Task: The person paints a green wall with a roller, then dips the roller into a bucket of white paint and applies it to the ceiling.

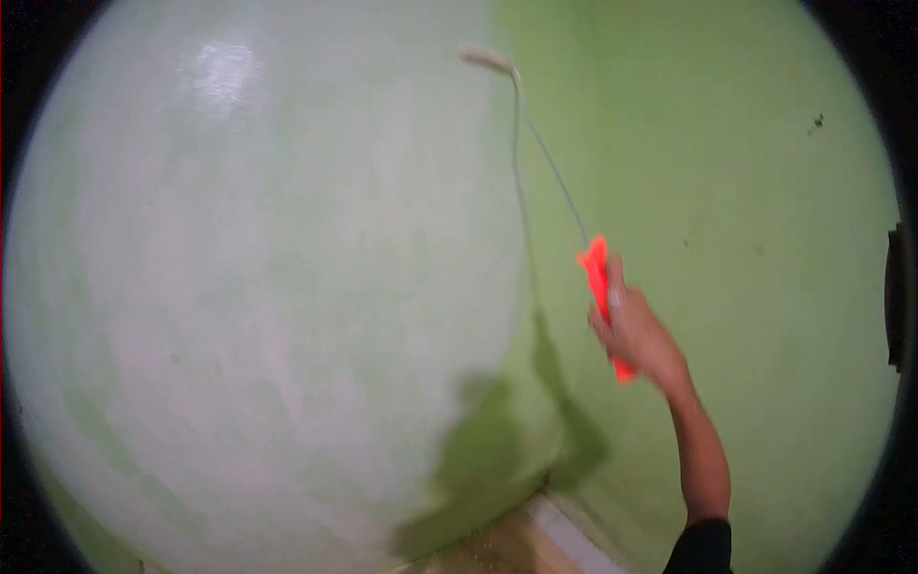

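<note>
My right hand [633, 330] is wrapped round the orange handle of a paint roller [600, 273], its thumb laid up along the grip. From the handle a thin metal rod runs up and left to a small pale roller sleeve [486, 59]. That sleeve lies against the upper part of the left wall, at the border between whitish paint [335, 239] and bare green. The white coat is streaky, with green showing through in patches. My left hand is out of the picture.
A green wall [746, 287] meets the painted one at a corner on the right. A dark object [894, 297] sits at the far right edge. Below the corner is a strip of floor [488, 550]. Shadows of a person and the roller fall on the walls.
</note>
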Demonstrator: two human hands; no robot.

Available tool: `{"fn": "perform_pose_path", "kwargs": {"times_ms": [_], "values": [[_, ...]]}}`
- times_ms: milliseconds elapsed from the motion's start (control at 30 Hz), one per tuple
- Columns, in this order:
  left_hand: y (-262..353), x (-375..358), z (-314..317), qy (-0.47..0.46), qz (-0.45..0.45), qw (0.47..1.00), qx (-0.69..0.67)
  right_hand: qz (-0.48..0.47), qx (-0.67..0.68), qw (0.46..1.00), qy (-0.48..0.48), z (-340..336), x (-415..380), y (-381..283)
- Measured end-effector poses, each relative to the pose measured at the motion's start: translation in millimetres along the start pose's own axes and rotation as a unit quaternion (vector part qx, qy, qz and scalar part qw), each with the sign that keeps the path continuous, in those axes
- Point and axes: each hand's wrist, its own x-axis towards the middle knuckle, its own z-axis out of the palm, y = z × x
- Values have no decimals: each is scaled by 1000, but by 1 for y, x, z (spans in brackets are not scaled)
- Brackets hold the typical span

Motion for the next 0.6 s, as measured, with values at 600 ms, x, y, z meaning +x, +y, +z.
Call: {"fn": "perform_pose_path", "kwargs": {"times_ms": [600], "values": [[-28,-57,-171,92,-106,975,170,-30,-2,996,81,13,63,20]]}}
